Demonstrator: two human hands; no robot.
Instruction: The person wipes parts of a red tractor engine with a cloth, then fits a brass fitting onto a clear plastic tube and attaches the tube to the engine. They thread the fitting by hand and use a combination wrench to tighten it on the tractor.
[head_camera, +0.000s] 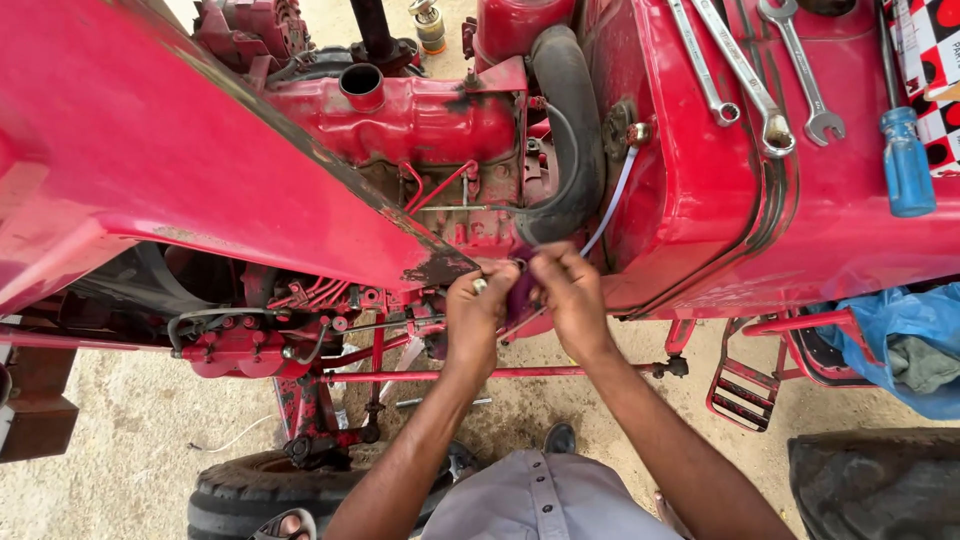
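Far left, the raised red hood (180, 150) slanted down to a chipped tip just above the hands. Below it sat the engine block (420, 125) with thin fuel pipes (435, 190), and lower left the injection pump (240, 345).

Left hand (478, 310) was closed, fingers curled, pinching a small metal fitting (480, 285) at thumb tip. A purple rag (520, 295) was bunched between both hands, touching each. Right hand (570, 295) was also closed, fingertips pinching the rag's upper edge near the end of a pale tube (612, 195).

The tube's long axis ran up and right from the hands to a brass fitting (638, 132) on the fuel tank (700, 190) side. The right hand was nearer the tube. A thick black hose (570, 130) curved just left of the tube, crowding it; the hood tip hemmed in the left hand.

On the tank top near the upper edge lay three wrenches (770, 100), well apart from the hands. At the right edge lay a blue-handled screwdriver (905, 160); a blue bag (900, 330) sat lower right.
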